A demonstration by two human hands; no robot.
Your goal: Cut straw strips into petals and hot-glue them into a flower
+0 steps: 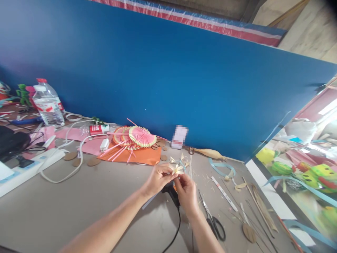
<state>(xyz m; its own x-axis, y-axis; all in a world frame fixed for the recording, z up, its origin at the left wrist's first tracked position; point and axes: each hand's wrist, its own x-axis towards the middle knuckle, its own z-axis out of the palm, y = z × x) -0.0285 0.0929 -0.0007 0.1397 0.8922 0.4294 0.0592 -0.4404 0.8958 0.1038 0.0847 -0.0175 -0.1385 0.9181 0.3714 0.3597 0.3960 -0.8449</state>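
Observation:
A small pale-yellow flower [177,170] with pointed petals is held up between my two hands, over the middle of the table. My left hand [157,178] pinches it from the left side. From below and the right, the fingers of my right hand [186,191] are closed at the flower's base; exactly what they grip there is hidden. Under my hands lies a black corded tool [172,196] with an orange part, resembling a glue gun. More pale flowers [184,161] are just behind. Black-handled scissors [214,221] lie right of my right wrist.
Pink paper fans [142,137] rest on orange paper [147,157] at the back. White cables and a power strip [34,172] lie left, near water bottles [48,105]. Sticks, scraps and a wooden disc [249,233] litter the right. A blue partition [168,70] borders the back.

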